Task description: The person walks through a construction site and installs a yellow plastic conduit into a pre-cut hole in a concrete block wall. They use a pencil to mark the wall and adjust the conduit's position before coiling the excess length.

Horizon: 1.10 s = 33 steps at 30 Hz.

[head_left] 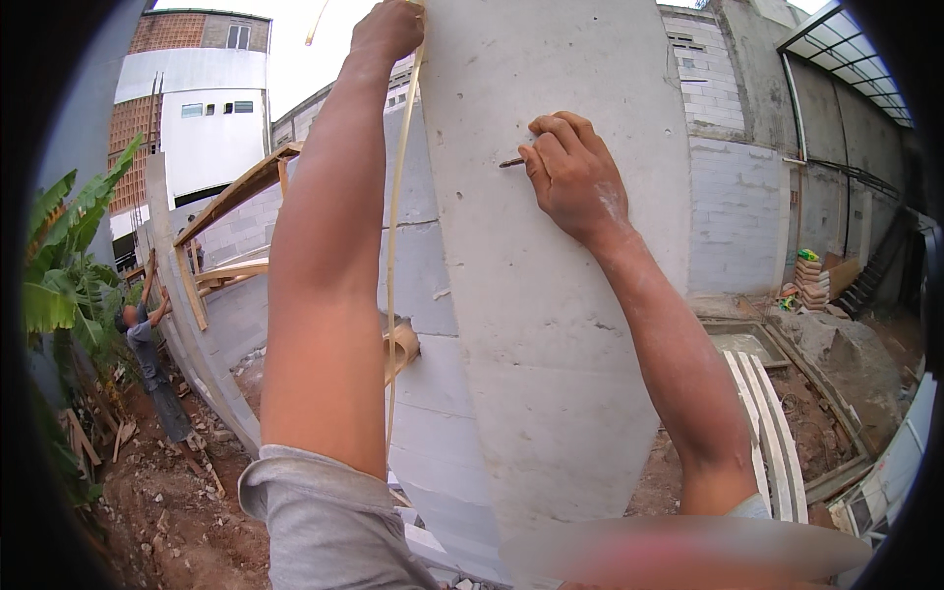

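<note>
One co-worker (147, 352) at far left touching a grey post (160, 202), left hand (389, 29) raised high, clenched on yellow tape (396, 197) hanging near left edge of concrete column (560, 393), right hand (575, 182) pinching thin dark pencil-like stick (510, 163) before column, pale planks (770, 433) lower right

Matt, pitted concrete column (551, 324); glossy tape (394, 206), perhaps metal; cloth sleeve (324, 516); rough wooden beam (236, 197).

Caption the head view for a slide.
Left hand raised, holding a yellow tape; right hand pinching a thin dark stick before a grey concrete column.
</note>
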Motion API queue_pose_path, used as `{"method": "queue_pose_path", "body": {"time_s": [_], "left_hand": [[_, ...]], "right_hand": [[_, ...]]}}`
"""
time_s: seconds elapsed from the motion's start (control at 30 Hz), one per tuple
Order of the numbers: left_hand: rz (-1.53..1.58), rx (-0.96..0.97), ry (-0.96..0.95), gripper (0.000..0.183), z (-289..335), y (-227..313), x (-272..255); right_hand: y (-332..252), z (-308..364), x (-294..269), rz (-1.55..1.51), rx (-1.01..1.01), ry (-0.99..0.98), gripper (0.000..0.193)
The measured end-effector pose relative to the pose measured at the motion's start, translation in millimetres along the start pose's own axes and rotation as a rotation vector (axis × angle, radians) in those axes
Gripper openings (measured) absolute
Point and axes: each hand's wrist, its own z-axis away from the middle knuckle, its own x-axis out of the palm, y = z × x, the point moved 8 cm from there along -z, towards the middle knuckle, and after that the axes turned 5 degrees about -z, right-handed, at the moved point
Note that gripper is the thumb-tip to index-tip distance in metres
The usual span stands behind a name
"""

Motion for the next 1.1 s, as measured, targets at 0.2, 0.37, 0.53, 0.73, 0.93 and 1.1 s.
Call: {"method": "queue_pose_path", "body": {"time_s": [0.2, 0.37, 0.53, 0.73, 0.93, 1.1], "left_hand": [[0.056, 0.051, 0.075, 0.028, -8.4, -41.7, 12.2], [0.064, 0.13, 0.079, 0.029, -16.0, -37.7, 15.0], [0.015, 0.128, 0.051, 0.029, -23.0, -36.6, 16.3], [0.195, -0.052, -0.18, 0.032, -38.6, -51.3, 23.3], [0.133, 0.034, -0.139, 0.031, -47.5, -61.7, 24.0], [0.219, -0.088, -0.155, 0.032, -39.4, -60.3, 24.5]], "right_hand": [[-4.7, -1.7, -0.2, -0.013, 0.022, 0.02, 0.021], [-4.1, 0.6, -0.5, -0.005, 0.012, 0.02, 0.02], [-5.1, -0.2, -1.6, -0.036, 0.02, 0.036, 0.02], [-5.0, -1.5, -2.7, -0.038, 0.027, 0.025, 0.02], [-7.7, -1.1, -5.6, -0.043, 0.026, 0.073, 0.022], [-5.4, 1.7, 2.0, -0.046, 0.034, 0.056, 0.023]]}}
